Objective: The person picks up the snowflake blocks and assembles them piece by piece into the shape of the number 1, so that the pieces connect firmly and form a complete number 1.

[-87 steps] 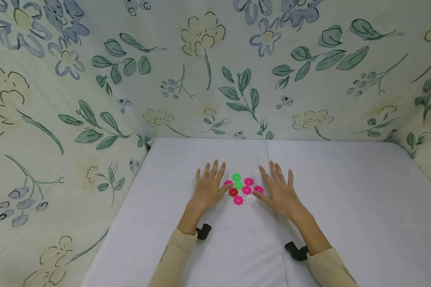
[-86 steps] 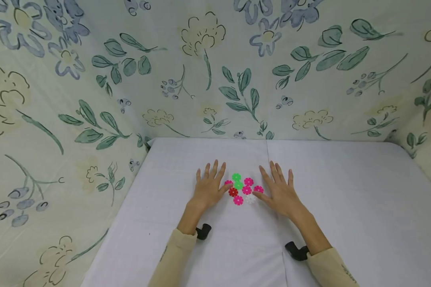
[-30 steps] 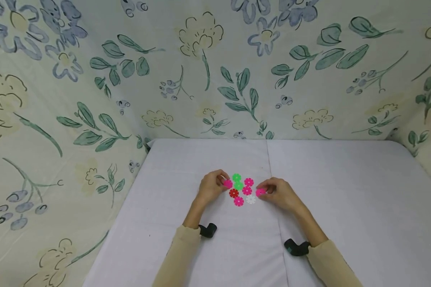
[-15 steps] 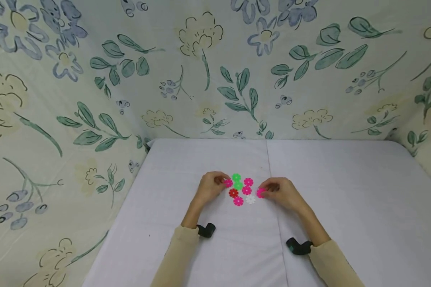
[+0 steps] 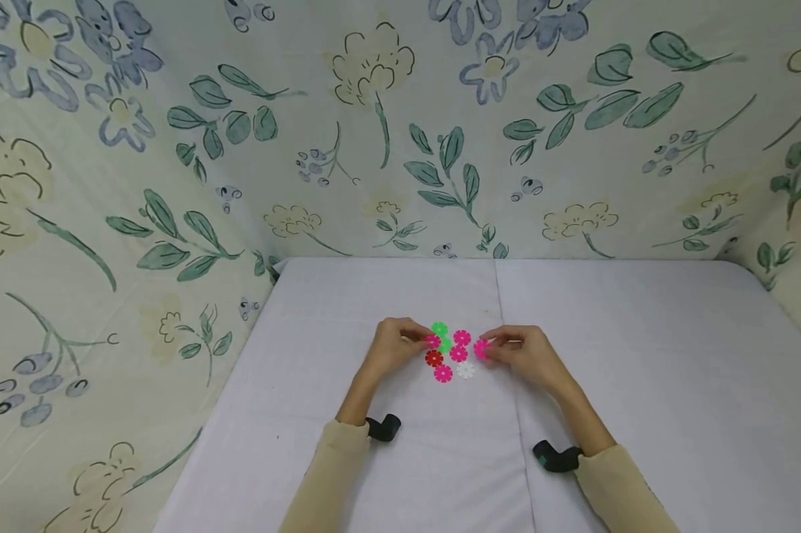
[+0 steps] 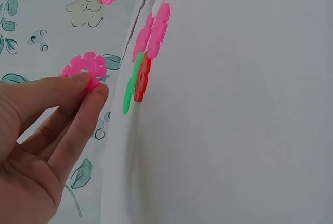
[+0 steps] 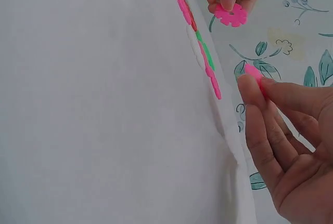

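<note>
My left hand point(image 5: 392, 346) pinches a pink notched plastic disc point(image 6: 87, 66) between thumb and fingertips, raised above the table as the left wrist view shows. Another pink notched disc point(image 7: 254, 72) is pinched in my right hand point(image 5: 525, 355), also off the cloth and tilted nearly edge-on in the right wrist view. Between the hands lie flat more such discs: a red one point(image 5: 434, 358), a white one point(image 5: 466, 370), several pink ones point(image 5: 443, 374) and two green ones point(image 5: 439, 329). In the head view the left disc overlaps the lower green one.
A white cloth point(image 5: 294, 414) with a long crease covers the table. Behind it and at the left hangs a floral curtain point(image 5: 454, 148). A black camera mount point(image 5: 383, 428) sits at the left wrist, and another black mount point(image 5: 556, 457) at the right.
Both hands were spread flat beside the discs at first, then each took up a pink disc. In the last half second the two held discs have moved slightly inward, toward each other.
</note>
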The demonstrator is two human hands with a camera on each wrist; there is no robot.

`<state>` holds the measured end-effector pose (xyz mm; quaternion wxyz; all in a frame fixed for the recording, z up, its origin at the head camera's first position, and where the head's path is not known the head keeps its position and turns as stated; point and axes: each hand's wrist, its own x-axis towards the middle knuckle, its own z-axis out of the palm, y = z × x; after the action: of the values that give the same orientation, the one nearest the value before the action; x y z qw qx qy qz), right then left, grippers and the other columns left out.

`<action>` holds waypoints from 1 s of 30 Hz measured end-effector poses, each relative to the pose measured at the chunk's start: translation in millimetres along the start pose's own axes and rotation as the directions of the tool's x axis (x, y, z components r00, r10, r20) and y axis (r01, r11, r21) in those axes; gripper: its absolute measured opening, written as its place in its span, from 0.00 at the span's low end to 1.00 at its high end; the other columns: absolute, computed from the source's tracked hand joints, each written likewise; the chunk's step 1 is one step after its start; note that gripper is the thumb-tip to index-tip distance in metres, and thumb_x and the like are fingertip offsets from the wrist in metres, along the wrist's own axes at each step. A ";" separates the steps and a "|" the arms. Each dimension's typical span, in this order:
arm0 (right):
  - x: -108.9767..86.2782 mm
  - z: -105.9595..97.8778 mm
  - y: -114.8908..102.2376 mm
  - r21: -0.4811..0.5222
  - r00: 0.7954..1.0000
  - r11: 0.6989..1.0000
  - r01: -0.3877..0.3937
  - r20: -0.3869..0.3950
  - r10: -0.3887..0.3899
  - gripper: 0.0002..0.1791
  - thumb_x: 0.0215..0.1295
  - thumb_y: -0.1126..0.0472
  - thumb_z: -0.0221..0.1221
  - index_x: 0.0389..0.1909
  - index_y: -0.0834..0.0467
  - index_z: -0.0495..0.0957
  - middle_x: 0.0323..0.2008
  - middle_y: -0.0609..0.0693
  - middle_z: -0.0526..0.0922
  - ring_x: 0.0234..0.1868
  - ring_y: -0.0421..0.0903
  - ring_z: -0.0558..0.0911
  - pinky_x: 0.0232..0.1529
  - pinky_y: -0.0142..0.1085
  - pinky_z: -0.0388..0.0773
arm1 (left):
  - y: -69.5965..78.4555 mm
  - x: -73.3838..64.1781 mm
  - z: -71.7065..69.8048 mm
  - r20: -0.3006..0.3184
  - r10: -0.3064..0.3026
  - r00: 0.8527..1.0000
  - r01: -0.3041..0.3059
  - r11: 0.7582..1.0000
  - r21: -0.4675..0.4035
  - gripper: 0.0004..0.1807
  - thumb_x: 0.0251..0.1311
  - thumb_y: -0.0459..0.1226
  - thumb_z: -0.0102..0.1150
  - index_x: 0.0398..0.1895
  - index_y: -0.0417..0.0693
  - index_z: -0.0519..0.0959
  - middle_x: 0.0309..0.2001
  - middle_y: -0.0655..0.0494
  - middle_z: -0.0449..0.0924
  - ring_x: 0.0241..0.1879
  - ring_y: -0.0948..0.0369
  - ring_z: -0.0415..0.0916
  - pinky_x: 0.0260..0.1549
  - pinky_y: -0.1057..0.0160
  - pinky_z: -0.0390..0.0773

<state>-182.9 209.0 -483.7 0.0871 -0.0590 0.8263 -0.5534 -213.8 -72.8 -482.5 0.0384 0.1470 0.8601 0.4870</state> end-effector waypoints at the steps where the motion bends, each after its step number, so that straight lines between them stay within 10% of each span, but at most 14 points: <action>1: -0.3 0.5 -1.2 -0.001 1.000 1.000 -0.009 -0.011 0.009 0.16 0.65 0.63 0.70 0.52 0.62 0.86 0.41 0.61 0.87 0.38 0.51 0.91 0.40 0.28 0.85 | 1.2 0.3 0.9 0.000 0.018 1.000 -0.018 1.000 0.008 0.07 0.60 0.31 0.73 0.41 0.45 0.91 0.40 0.53 0.90 0.41 0.60 0.82 0.38 0.68 0.84; 16: -0.9 19.0 -18.1 0.171 0.992 0.981 0.090 -0.104 -0.073 0.21 0.67 0.59 0.70 0.56 0.66 0.83 0.42 0.65 0.86 0.38 0.51 0.92 0.44 0.32 0.87 | 23.0 -1.9 6.9 -0.007 0.181 0.984 -0.181 0.982 -0.061 0.06 0.57 0.30 0.75 0.39 0.42 0.91 0.37 0.52 0.87 0.39 0.61 0.85 0.39 0.70 0.86; 30: -4.2 30.2 -23.5 0.254 0.973 0.953 0.167 -0.199 -0.117 0.16 0.66 0.65 0.69 0.51 0.70 0.85 0.46 0.71 0.86 0.38 0.53 0.92 0.40 0.35 0.88 | 31.1 -5.7 9.1 -0.049 0.353 0.934 -0.354 0.935 -0.006 0.08 0.55 0.23 0.73 0.38 0.37 0.91 0.32 0.49 0.83 0.35 0.55 0.86 0.35 0.61 0.89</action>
<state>-172.5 173.5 -472.8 -0.0218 -0.0552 0.7416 -0.6682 -199.8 -51.9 -461.3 -0.0687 0.2873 0.8168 0.4955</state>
